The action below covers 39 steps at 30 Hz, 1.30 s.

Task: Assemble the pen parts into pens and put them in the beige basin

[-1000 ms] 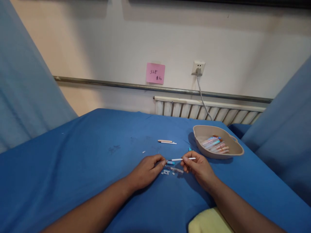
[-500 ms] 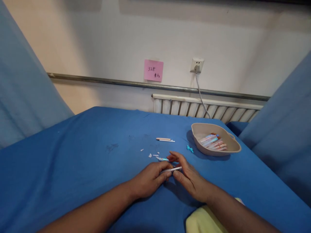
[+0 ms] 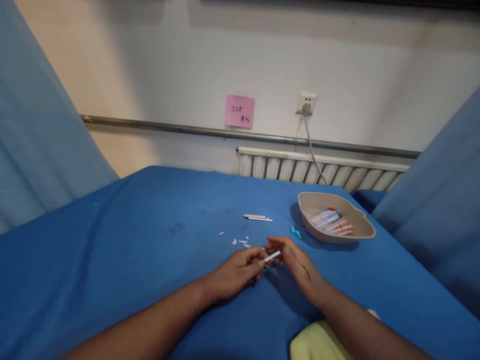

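Between my hands a slim white pen tube is held at a slant. My left hand is closed round its left end, thumb against the fingers. My right hand pinches the other end, its fingers bent above the thumb; its exact contact is partly hidden. Just beyond the hands lie small white pieces, some partly covered by my left fingers. A beige pen barrel rests farther back beside a thin white refill. Small turquoise pieces lie to the right, near the basin.
A beige plastic basin holding several pens stands on the blue sheet at the right. Yellow cloth lies under my right forearm. Behind are a radiator and a rail; blue curtains hang at both sides.
The white tube has tilted, its right end now higher. My right thumb has moved up to the fingers at that end. The blue-banded pen piece beyond is now mostly covered.
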Each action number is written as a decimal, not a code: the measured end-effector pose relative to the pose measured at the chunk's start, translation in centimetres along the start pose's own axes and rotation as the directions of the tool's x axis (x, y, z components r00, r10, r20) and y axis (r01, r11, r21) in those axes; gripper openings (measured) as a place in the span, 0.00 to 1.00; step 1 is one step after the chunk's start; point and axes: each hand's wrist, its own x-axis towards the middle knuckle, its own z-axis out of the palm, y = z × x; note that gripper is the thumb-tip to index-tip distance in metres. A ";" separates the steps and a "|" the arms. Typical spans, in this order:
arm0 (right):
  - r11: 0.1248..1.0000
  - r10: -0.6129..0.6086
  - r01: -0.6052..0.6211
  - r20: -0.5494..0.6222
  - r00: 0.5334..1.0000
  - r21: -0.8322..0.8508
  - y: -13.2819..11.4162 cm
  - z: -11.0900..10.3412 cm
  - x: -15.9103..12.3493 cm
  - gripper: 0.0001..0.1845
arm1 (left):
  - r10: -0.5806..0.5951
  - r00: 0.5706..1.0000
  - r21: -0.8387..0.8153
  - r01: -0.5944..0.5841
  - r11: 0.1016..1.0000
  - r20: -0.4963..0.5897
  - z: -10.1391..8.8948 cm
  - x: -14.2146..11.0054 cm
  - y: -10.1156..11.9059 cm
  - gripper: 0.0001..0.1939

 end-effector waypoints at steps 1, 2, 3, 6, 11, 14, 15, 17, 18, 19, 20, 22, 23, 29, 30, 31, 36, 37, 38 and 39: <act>1.000 0.021 -0.021 -0.092 0.996 0.003 0.5 -0.2 0.4 0.21 | -0.016 0.999 -0.053 0.014 0.998 -0.036 -0.5 0.1 0.1 0.14; 0.999 0.039 -0.043 -0.174 0.984 -0.017 1.0 -0.4 0.7 0.19 | -0.029 0.996 -0.107 0.020 0.994 -0.081 -1.0 0.2 0.1 0.13; 0.996 0.044 -0.060 -0.222 0.974 -0.063 1.5 -0.6 1.0 0.17 | -0.039 0.990 -0.160 0.017 0.987 -0.134 -1.5 0.3 0.2 0.13; 0.957 0.018 -0.074 -0.195 0.981 -0.282 2.4 -1.0 1.5 0.10 | -0.071 0.964 -0.269 0.000 0.963 -0.256 -2.8 0.7 0.2 0.12; 0.793 0.014 0.005 0.026 1.000 -0.610 2.1 -0.8 1.1 0.09 | -0.107 0.963 -0.407 -0.004 0.913 -0.249 -3.2 1.0 -0.4 0.11; 0.708 0.041 0.030 0.084 0.996 -0.705 1.8 -0.6 0.8 0.09 | -0.150 0.970 -0.540 0.022 0.842 -0.193 -2.8 0.9 -0.6 0.12; 0.691 0.045 0.036 0.092 0.995 -0.722 1.7 -0.6 0.7 0.09 | -0.171 0.970 -0.578 0.042 0.815 -0.171 -2.7 0.8 -0.5 0.12; 0.664 0.045 0.045 0.100 0.994 -0.746 1.6 -0.6 0.7 0.09 | -0.208 0.969 -0.634 0.080 0.769 -0.131 -2.5 0.8 -0.3 0.11; 0.652 0.042 0.052 0.105 0.994 -0.756 1.5 -0.7 0.6 0.09 | -0.222 0.968 -0.651 0.093 0.753 -0.118 -2.5 0.7 -0.2 0.11; 0.642 0.038 0.060 0.109 0.993 -0.765 1.5 -0.7 0.6 0.08 | -0.232 0.967 -0.663 0.103 0.741 -0.109 -2.5 0.7 -0.2 0.10; 0.633 0.033 0.069 0.116 0.993 -0.771 1.4 -0.7 0.6 0.08 | -0.240 0.966 -0.672 0.111 0.732 -0.101 -2.5 0.7 -0.1 0.10; 0.624 0.027 0.085 0.130 0.991 -0.777 1.3 -0.8 0.5 0.08 | -0.248 0.965 -0.685 0.121 0.718 -0.090 -2.5 0.7 0.0 0.10; 0.623 0.027 0.088 0.134 0.991 -0.778 1.2 -0.8 0.5 0.08 | -0.251 0.964 -0.688 0.125 0.714 -0.086 -2.5 0.7 0.0 0.10; 0.619 0.038 0.082 0.134 0.990 -0.781 1.3 -0.7 0.4 0.08 | -0.272 0.956 -0.705 0.119 0.700 -0.109 -2.7 0.8 -0.2 0.09; 0.618 0.037 0.083 0.134 0.990 -0.782 1.3 -0.7 0.4 0.08 | -0.277 0.953 -0.708 0.110 0.698 -0.125 -2.9 0.8 -0.3 0.09; 0.617 0.037 0.083 0.134 0.990 -0.782 1.2 -0.7 0.4 0.09 | -0.282 0.949 -0.711 0.099 0.696 -0.144 -3.1 0.9 -0.3 0.08; 0.615 0.040 0.084 0.137 0.990 -0.784 0.8 -0.7 0.4 0.09 | -0.314 0.908 -0.692 0.038 0.721 -0.278 -4.4 1.1 -0.6 0.05; 0.615 0.041 0.082 0.135 0.990 -0.784 0.8 -0.7 0.4 0.09 | -0.318 0.899 -0.687 0.027 0.726 -0.302 -4.6 1.2 -0.6 0.05; 0.614 0.044 0.079 0.135 0.990 -0.785 0.8 -0.7 0.4 0.08 | -0.322 0.889 -0.683 0.015 0.730 -0.324 -4.9 1.2 -0.6 0.05; 0.614 0.049 0.076 0.134 0.990 -0.785 0.8 -0.7 0.4 0.08 | -0.325 0.881 -0.681 0.004 0.733 -0.345 -5.1 1.2 -0.6 0.04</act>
